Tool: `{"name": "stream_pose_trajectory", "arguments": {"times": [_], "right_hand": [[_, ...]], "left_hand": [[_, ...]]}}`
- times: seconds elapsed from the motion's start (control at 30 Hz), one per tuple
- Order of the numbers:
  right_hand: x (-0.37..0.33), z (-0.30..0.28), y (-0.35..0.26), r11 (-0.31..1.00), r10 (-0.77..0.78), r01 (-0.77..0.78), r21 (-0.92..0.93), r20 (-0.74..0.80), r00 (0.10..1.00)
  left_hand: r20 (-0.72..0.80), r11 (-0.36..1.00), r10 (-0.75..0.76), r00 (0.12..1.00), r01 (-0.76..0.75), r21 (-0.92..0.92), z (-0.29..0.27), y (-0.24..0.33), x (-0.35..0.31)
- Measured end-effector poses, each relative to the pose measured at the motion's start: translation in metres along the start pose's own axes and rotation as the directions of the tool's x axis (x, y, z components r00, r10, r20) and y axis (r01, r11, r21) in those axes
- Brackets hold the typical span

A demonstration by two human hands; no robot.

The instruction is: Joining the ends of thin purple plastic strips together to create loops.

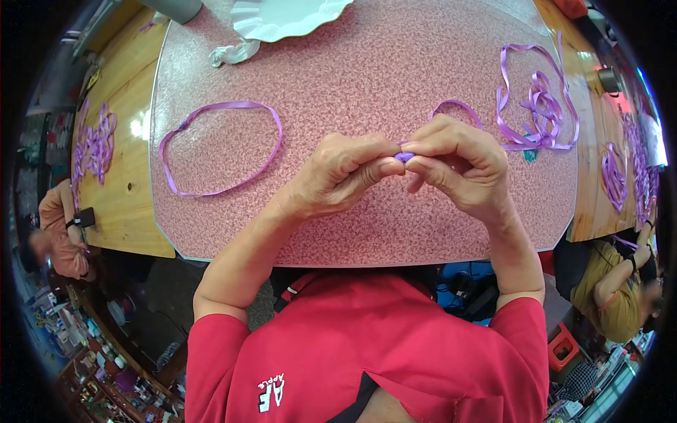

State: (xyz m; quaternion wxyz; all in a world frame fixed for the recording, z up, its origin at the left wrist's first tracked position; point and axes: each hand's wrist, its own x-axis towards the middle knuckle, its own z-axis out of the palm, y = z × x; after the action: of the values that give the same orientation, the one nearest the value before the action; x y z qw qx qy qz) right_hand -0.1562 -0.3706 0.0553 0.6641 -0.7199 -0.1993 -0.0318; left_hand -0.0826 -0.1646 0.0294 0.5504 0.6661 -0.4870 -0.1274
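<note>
Pinching one purple ribbon (404,156) between them, left hand (338,176) and right hand (458,166) meet fingertip to fingertip above the pink table (381,70); both grips clenched on it. Its loop (458,107) arcs behind the right hand. Ribbon ring (218,148) lies left, tangled ribbons (539,102) right. Paper plate (289,17) at far edge, contents not visible.

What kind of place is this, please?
Probably a small craft workshop or shared work area. Both hands, left hand and right hand, pinch a purple ribbon piece over a pink speckled table; more ribbon loops lie around, and other people sit nearby.
</note>
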Motion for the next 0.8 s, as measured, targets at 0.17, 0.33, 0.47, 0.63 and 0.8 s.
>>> {"name": "stream_pose_trajectory", "arguments": {"times": [0.17,0.33,0.47,0.63,0.8], "right_hand": [[-0.0003,0.0035,-0.0043,0.997,0.074,-0.075,-0.021,-0.053,0.996],[-0.0018,0.0026,-0.0025,0.979,-0.014,0.004,-0.203,-0.046,0.999],[0.0007,0.0021,-0.0009,0.956,-0.109,0.095,-0.277,-0.036,0.993],[-0.0009,0.0061,-0.0041,0.958,-0.088,0.064,-0.28,-0.075,0.993],[-0.0011,0.008,0.0019,0.938,-0.163,0.125,-0.323,-0.093,0.982]], "left_hand": [[-0.075,0.996,-0.031,0.997,0.024,-0.08,0.0044,0.0021,-0.0004],[-0.043,0.993,-0.009,0.999,0.004,-0.116,0.0071,0.0009,0.0012],[-0.018,0.996,0.001,1.0,-0.003,-0.093,0.0048,0.0044,0.0018],[0.021,0.998,-0.012,1.0,0.013,-0.057,0.0018,0.0,-0.0024],[-0.067,0.99,-0.057,0.996,0.047,-0.136,0.0062,0.0023,0.0006]]}}
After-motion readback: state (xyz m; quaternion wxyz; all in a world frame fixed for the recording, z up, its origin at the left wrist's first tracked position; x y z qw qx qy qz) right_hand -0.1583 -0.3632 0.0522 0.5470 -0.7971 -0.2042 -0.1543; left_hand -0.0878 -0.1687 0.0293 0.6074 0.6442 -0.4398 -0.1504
